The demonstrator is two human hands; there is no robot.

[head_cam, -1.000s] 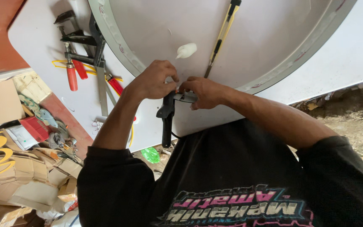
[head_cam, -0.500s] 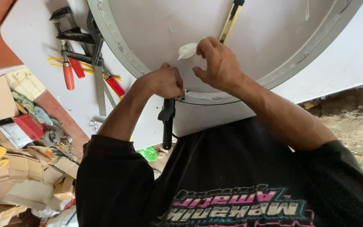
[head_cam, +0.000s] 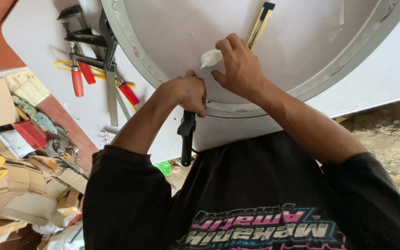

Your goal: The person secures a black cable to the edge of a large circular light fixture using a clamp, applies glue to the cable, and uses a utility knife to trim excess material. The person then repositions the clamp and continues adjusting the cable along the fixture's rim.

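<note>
Right hand pinches a small white wad between thumb and fingertips, on the round grey panel. Just beyond its fingers lies a yellow utility knife. Left hand, close beside the right, is clenched over the top of a black clamp at the panel's rim. Red-handled clamps lie well off to its left on the white table.

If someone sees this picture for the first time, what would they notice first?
Probably the big white round panel on the white table, with both hands at its near rim. The right hand pinches a small white tube beside a yellow knife; the left hand grips a black clamp. Red-handled tools lie to the left.
</note>
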